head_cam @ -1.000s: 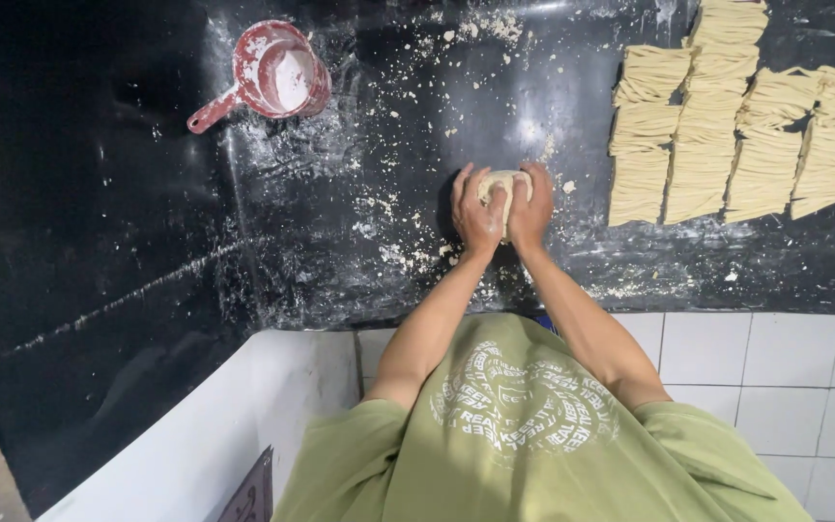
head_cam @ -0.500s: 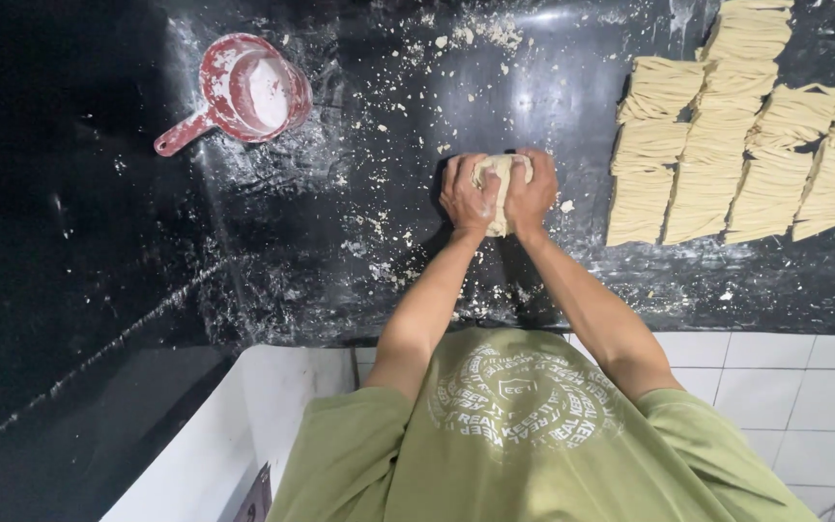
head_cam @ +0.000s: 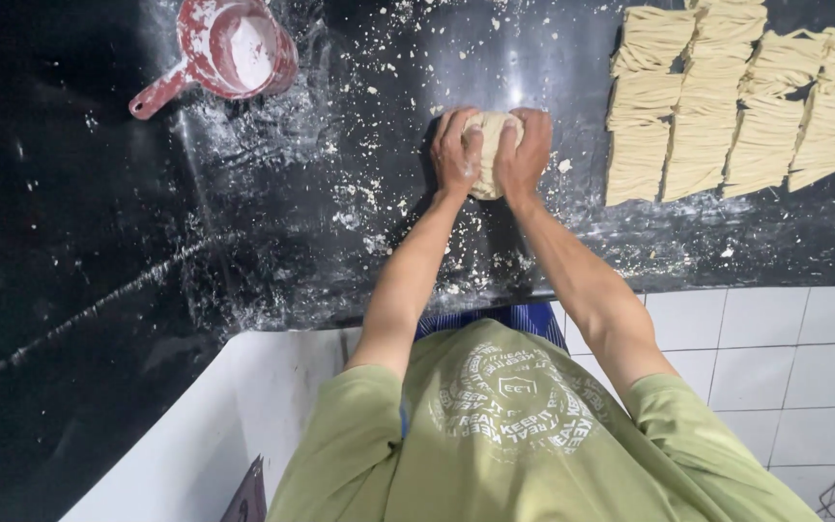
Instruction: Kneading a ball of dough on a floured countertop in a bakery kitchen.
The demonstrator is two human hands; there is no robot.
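A pale lump of dough [head_cam: 491,145] is clasped between the left hand [head_cam: 456,153] and the right hand [head_cam: 524,153], both closed around it and pressed down on the flour-dusted black table [head_cam: 273,222]. Bundles of cut noodles [head_cam: 727,101] are laid in rows to the right of the right hand. A red scoop of flour [head_cam: 229,53] is set well left of the left hand.

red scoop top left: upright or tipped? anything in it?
Upright. The red scoop sits on the black counter mouth up, handle toward the lower left, with white flour inside; how deep cannot be told.
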